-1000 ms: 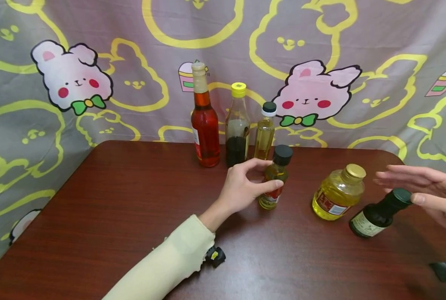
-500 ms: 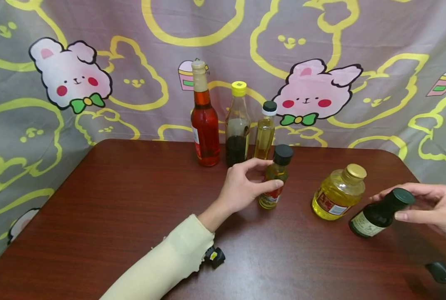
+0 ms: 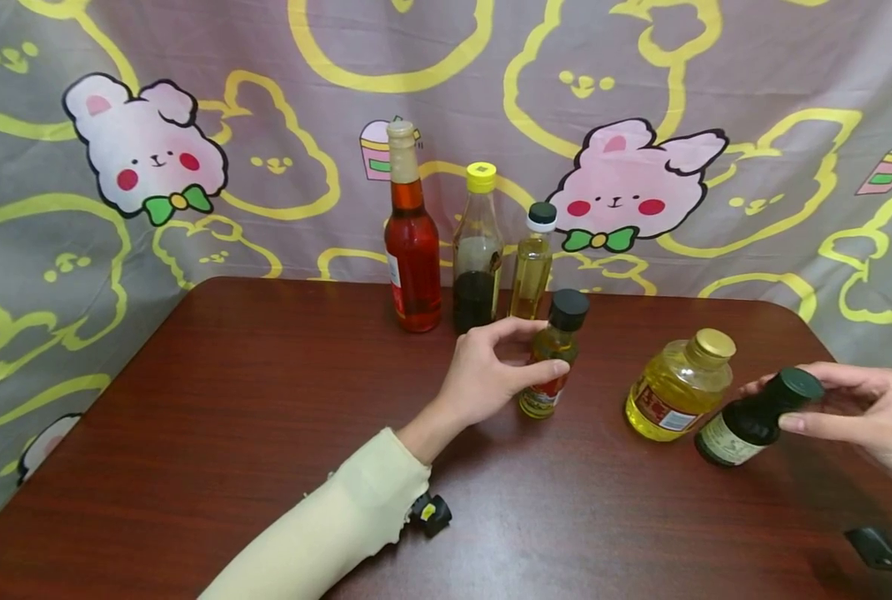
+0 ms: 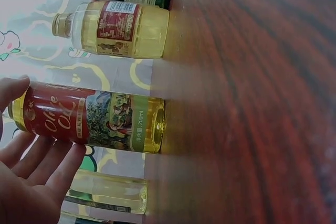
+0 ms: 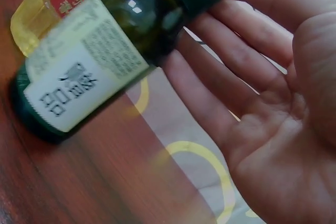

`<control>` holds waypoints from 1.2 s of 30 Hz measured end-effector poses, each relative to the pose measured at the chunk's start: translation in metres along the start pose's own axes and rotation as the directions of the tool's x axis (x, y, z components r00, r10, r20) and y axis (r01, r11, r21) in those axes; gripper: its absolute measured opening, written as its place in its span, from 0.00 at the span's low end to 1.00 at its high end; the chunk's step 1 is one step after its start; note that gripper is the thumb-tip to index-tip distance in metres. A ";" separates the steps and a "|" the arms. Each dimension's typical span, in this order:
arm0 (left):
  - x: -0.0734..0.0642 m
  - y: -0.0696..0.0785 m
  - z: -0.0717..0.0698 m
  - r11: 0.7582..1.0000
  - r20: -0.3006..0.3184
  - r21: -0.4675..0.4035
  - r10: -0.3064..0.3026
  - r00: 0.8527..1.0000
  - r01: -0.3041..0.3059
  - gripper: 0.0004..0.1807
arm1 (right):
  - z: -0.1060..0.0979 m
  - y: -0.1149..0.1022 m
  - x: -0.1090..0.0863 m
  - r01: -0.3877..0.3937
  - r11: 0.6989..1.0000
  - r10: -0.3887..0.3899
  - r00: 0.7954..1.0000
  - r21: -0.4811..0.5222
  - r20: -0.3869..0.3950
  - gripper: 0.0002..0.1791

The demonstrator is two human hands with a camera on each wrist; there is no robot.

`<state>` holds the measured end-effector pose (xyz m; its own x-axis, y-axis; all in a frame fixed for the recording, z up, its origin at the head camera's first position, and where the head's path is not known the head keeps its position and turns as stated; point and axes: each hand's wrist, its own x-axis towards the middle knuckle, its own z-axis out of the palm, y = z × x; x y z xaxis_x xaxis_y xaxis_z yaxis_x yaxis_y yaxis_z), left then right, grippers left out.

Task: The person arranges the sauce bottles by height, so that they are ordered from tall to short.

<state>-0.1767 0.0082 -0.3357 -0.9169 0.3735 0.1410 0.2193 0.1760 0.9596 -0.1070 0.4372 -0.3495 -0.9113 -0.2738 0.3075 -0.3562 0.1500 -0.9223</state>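
Note:
My left hand (image 3: 483, 375) grips a small olive oil bottle (image 4: 105, 116) with a black cap, thumb on the near side and fingers behind. Its red label reads "Olive Oil" in the left wrist view. At the right, my right hand (image 3: 862, 417) holds a dark green glass bottle (image 3: 739, 429) at its neck, between thumb and fingers. This bottle has a green cap and a pale label (image 5: 79, 72), and it leans in the right wrist view. Between the two hands stands a squat bottle of yellow oil (image 3: 674, 392) with a gold cap.
Behind the left hand stand a tall red bottle (image 3: 413, 267), a yellow-capped bottle of dark liquid (image 3: 476, 283) and a slim pale oil bottle (image 3: 532, 267). A patterned curtain (image 3: 266, 125) hangs along the back edge of the brown table (image 3: 228, 400).
My right hand has come down from above the dark green bottle and taken its neck. That bottle has shifted slightly left, towards the yellow oil. My left hand has stayed in place.

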 end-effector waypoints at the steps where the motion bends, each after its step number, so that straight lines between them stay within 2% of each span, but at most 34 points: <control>1: 0.000 0.000 0.000 1.000 -0.002 0.001 0.001 1.000 -0.001 0.26 | 0.001 0.000 0.001 -0.001 1.000 0.001 0.999 0.001 -0.038 0.28; 3: 0.000 0.000 0.000 1.000 -0.002 0.000 -0.001 1.000 0.001 0.27 | 0.005 0.001 0.002 0.007 1.000 -0.005 0.995 0.013 -0.102 0.28; 7: -0.001 0.001 0.000 1.000 0.001 0.001 -0.014 1.000 0.014 0.27 | 0.010 0.001 0.005 0.046 0.998 -0.036 0.983 0.052 -0.178 0.28; 16: 0.000 0.002 0.001 1.000 0.011 0.009 -0.012 1.000 0.012 0.27 | 0.015 0.002 0.007 0.087 0.994 -0.073 0.979 0.063 -0.190 0.26; 25: -0.001 0.004 0.002 0.999 -0.006 0.035 0.016 1.000 -0.015 0.30 | 0.014 0.003 0.006 0.050 0.996 -0.035 0.978 0.070 -0.208 0.26; 28: -0.002 0.006 0.004 0.999 -0.022 0.042 0.004 1.000 -0.004 0.30 | 0.014 0.004 0.006 0.055 0.993 -0.032 0.978 0.105 -0.206 0.27; 31: -0.002 0.008 0.005 0.998 -0.045 0.056 0.001 0.999 0.001 0.29 | 0.015 0.004 0.005 0.067 0.994 -0.046 0.976 0.091 -0.213 0.28; 34: 0.000 0.011 0.006 0.998 -0.072 0.064 0.020 0.997 -0.016 0.28 | 0.015 0.003 0.005 0.058 0.995 -0.040 0.976 0.077 -0.216 0.27; 36: 0.003 0.013 0.007 0.997 -0.098 0.063 0.043 0.994 -0.037 0.28 | 0.015 0.002 0.005 0.022 0.999 -0.014 0.970 0.031 -0.242 0.27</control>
<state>-0.1738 0.0184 -0.3243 -0.9348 0.2900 0.2053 0.2735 0.2188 0.9367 -0.1091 0.4221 -0.3537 -0.9291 -0.0383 0.3679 -0.3698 0.1140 -0.9221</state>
